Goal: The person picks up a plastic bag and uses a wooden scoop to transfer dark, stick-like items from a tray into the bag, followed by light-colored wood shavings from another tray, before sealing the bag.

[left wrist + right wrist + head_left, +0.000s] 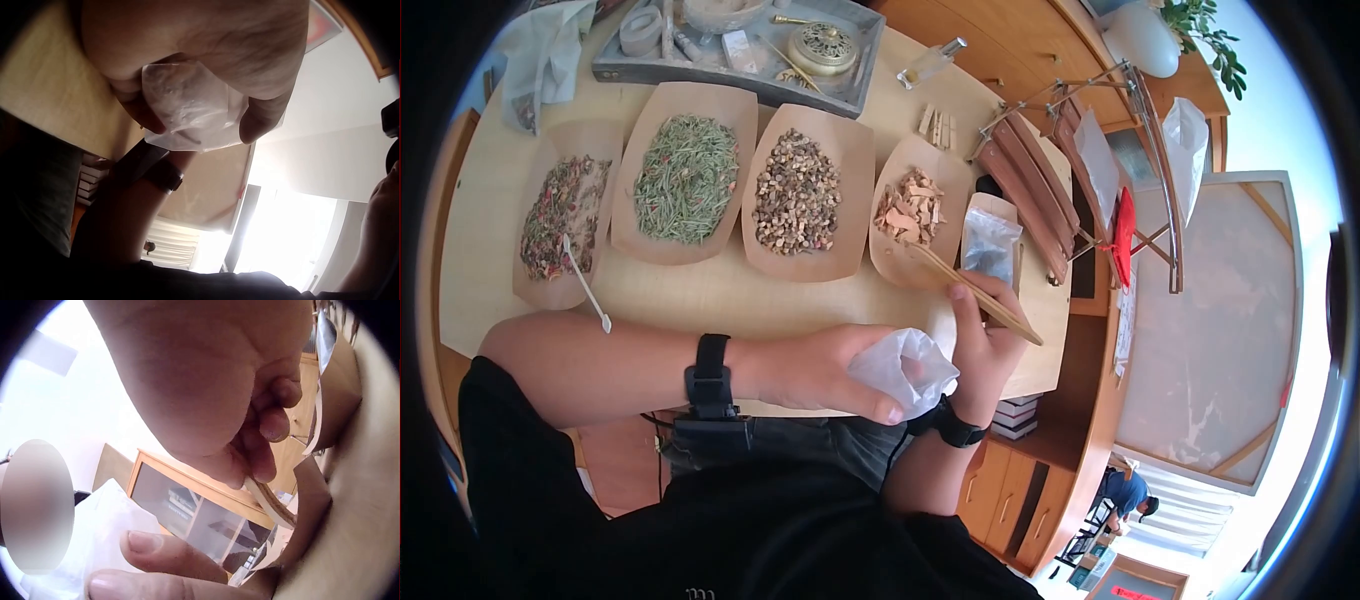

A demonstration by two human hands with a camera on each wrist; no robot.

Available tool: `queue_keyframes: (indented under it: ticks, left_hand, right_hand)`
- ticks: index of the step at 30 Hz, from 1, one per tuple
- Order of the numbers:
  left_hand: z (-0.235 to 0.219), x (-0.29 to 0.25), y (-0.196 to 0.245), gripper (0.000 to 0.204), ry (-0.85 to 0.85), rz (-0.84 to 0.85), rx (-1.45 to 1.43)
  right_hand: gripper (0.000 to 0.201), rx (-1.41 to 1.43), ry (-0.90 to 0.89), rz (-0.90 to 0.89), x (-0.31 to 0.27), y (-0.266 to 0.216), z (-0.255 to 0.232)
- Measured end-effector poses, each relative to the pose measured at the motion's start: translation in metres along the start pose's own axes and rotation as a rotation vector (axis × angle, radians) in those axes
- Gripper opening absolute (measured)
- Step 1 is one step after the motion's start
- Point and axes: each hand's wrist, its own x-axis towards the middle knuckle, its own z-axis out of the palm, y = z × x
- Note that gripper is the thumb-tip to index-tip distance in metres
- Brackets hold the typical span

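My left hand [810,368] grips a white translucent bag [912,372], thumb on the near side and fingers round the far side. The bag's mouth faces up toward the head camera; in the left wrist view the bag [187,103] bulges between thumb and fingers. My right hand [988,340] pinches a long wooden scoop [980,298] between thumb and fingers. Its far end reaches over a brown paper tray [948,190] that holds pale wood chips [912,208]. In the right wrist view the scoop's handle [269,501] shows below the curled fingers.
Three more paper trays hold dried petals [560,220], green needle-like leaves [688,180] and brown chopped pieces [798,195]. A white stick [587,285] leans over the leftmost tray. Behind stand a grey wooden tray [690,78], a small glass bottle [932,63] and a wooden rack [1030,190].
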Motion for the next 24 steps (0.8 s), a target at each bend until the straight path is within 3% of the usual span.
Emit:
queue_keyframes:
  ticks: [1,3,5,7,9,11,15,16,18,19,21,24]
  left_hand:
    - [0.001,0.001,0.001,0.062,0.011,0.023,0.012]
    - [0.001,0.002,0.001,0.064,0.019,0.045,0.024]
    - [-0.003,0.001,0.000,0.065,0.016,0.000,0.046]
    - [-0.004,0.001,0.000,0.068,0.022,-0.008,0.059]
    - [-0.003,0.001,0.000,0.071,0.029,-0.014,0.074]
    - [-0.001,0.002,-0.001,0.065,0.077,0.019,0.048]
    - [-0.003,0.004,-0.006,0.065,0.070,0.034,0.021]
    - [-0.002,0.004,-0.006,0.066,0.072,0.048,0.041]
    - [0.001,0.002,-0.002,0.067,0.072,0.064,0.062]
    - [0.002,0.000,0.002,0.067,0.054,0.018,0.074]
    - [0.003,-0.002,0.007,0.068,0.034,-0.028,0.087]
    - [0.001,-0.004,0.007,0.067,0.004,-0.053,0.082]
  right_hand:
    - [0.011,0.000,-0.002,0.000,-0.001,-0.001,-0.002]
    - [0.013,0.272,0.059,0.091,-0.005,-0.003,-0.010]
    - [0.017,0.370,0.072,0.052,-0.008,-0.001,-0.018]
    - [0.022,0.791,0.067,-0.010,-0.010,-0.005,-0.023]
    - [0.024,0.835,0.064,-0.075,-0.012,0.004,-0.025]
    - [0.025,0.845,-0.144,-0.208,-0.011,0.006,-0.032]
    - [0.028,0.883,-0.143,-0.198,-0.007,0.000,-0.031]
    - [0.028,0.883,-0.140,-0.198,-0.005,-0.002,-0.028]
    - [0.021,0.644,0.101,-0.046,-0.003,-0.004,-0.019]
    - [0.021,0.644,0.101,-0.048,-0.004,-0.004,-0.016]
    - [0.014,0.148,0.083,0.126,-0.007,0.000,-0.007]
    - [0.012,0.010,0.059,0.072,-0.009,-0.003,0.009]
